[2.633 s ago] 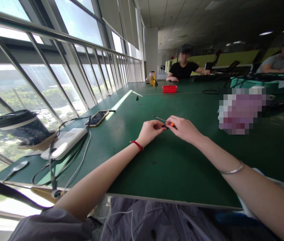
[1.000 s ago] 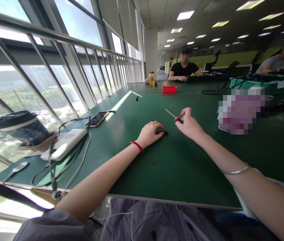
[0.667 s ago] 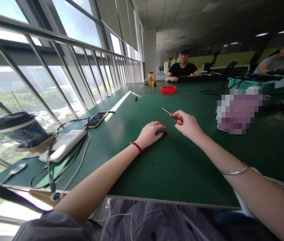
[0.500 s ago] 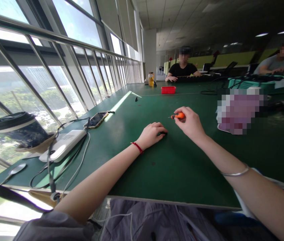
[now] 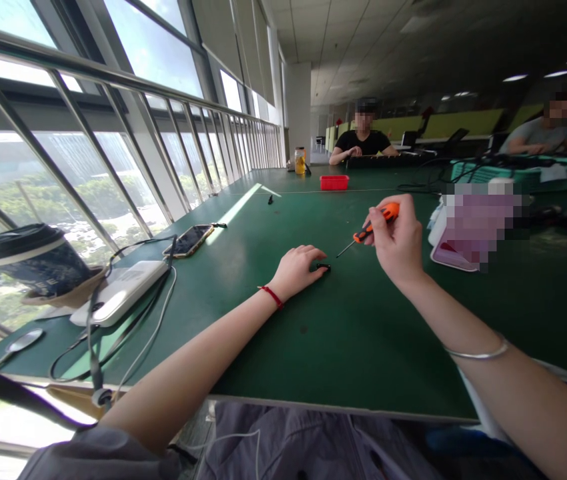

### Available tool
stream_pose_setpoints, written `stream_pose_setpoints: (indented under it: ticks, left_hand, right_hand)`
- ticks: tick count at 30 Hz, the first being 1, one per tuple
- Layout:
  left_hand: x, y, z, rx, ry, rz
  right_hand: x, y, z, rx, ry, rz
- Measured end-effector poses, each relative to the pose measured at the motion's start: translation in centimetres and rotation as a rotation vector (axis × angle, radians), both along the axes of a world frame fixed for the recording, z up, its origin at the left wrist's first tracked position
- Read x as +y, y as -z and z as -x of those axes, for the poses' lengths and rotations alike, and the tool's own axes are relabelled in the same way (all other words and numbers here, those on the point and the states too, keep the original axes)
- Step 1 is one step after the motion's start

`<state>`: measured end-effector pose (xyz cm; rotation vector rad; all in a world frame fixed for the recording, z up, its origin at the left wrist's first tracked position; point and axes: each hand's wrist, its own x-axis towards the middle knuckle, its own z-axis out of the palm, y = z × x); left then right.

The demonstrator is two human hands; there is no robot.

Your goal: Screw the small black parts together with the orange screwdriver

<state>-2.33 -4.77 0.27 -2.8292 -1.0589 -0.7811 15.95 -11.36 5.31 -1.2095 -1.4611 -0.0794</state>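
The right hand (image 5: 399, 243) grips the orange screwdriver (image 5: 363, 233) tip-down, maybe to aim at the black piece (image 5: 324, 267) on the green table (image 5: 343, 353). The left hand (image 5: 297, 268) rests just left, finger and thumb apart, maybe to steady it.

Nearer than one red tray (image 5: 334, 183), one screwdriver (image 5: 363, 234) and seemingly two small black pieces (image 5: 323, 267) are seen; beyond, two people (image 5: 362, 142).

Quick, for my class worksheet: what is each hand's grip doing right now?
Left grip: open, thumb at the black part.
Right grip: closed, holding the screwdriver, its tip apart from the part.
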Motion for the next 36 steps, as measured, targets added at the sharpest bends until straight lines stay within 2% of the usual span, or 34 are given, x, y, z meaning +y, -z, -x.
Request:
stream_pose_setpoints:
  ticks: [4, 8, 24, 31, 36]
  left_hand:
    - [0.1, 0.2, 0.2, 0.011, -0.041, 0.051]
    - [0.1, 0.2, 0.3, -0.012, -0.042, 0.070]
    - [0.1, 0.2, 0.2, -0.011, -0.014, 0.076]
    - [0.2, 0.1, 0.2, -0.006, -0.022, 0.092]
    - [0.2, 0.2, 0.2, -0.003, -0.018, 0.089]
  right_hand:
    - [0.6, 0.6, 0.3, 0.047, -0.133, -0.041]
    - [1.2, 1.2, 0.4, 0.086, -0.188, -0.072]
    - [1.2, 1.3, 0.4, 0.060, -0.224, -0.028]
    - [1.0, 1.2, 0.3, 0.052, -0.183, -0.075]
    - [1.1, 1.3, 0.4, 0.053, -0.214, -0.058]
